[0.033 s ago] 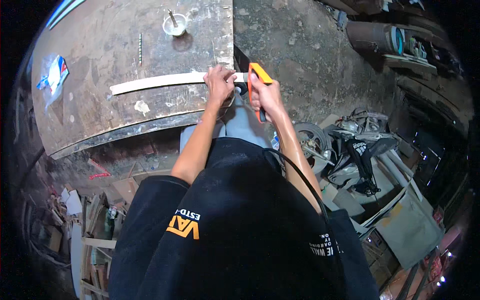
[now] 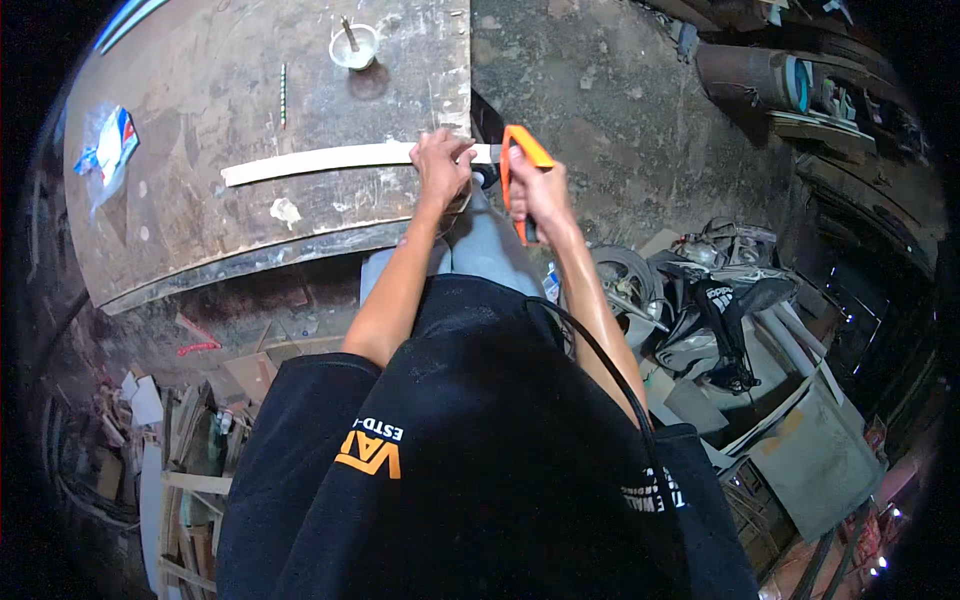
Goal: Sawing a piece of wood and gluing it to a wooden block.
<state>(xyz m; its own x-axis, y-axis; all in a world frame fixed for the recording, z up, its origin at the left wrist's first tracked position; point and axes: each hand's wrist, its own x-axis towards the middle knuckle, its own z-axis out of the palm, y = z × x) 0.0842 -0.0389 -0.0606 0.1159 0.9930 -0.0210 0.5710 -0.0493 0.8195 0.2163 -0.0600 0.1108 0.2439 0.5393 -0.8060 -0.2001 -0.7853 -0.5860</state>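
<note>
A long white strip (image 2: 310, 161) lies across the worn wooden bench (image 2: 180, 230), its right end reaching the bench's right edge. My left hand (image 2: 440, 165) has its fingers closed on the strip near that end. My right hand (image 2: 538, 195) is closed round the orange-and-black handle of a hand saw (image 2: 530, 145), just right of the left hand; the dark blade runs forward beside the bench edge, at the strip's end. My legs in grey trousers (image 2: 485, 240) are below that end of the strip.
On the bench are a white cup (image 2: 360, 55) with a stick in it, a striped pencil (image 2: 284, 95) and a crumpled plastic packet (image 2: 108, 150). Wood offcuts (image 2: 180, 480) lie at lower left. A pile of bags, coils and boards (image 2: 720, 320) is at right, with pipes and clutter (image 2: 740, 80) beyond.
My right hand and the saw have shifted slightly to the right. My left hand stays on the strip in about the same place.
</note>
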